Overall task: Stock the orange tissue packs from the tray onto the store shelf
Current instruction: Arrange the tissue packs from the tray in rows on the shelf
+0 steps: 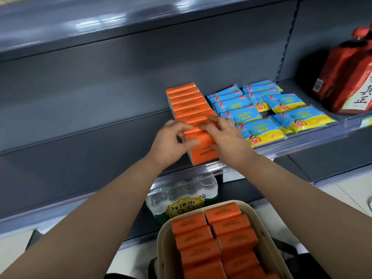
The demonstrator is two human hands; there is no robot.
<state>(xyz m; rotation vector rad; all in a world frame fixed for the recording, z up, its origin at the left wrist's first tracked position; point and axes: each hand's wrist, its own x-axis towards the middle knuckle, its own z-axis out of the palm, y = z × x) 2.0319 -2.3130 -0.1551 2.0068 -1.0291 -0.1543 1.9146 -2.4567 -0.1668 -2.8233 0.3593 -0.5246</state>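
A row of orange tissue packs (187, 101) stands on edge on the grey store shelf (80, 127), running from the back toward the front lip. The front orange pack (203, 152) sits at the shelf's edge. My left hand (171, 141) grips its left side with curled fingers. My right hand (225, 137) holds its top and right side, fingers curled over the pack behind. Below, a beige tray (161, 238) holds two columns of orange packs (217, 240).
Blue and yellow snack packets (267, 113) lie right of the orange row. Red bags (346, 77) stand on the far right shelf. A shrink-wrapped pack of water bottles (181, 196) sits on the lower shelf behind the tray. An upper shelf (100, 23) overhangs.
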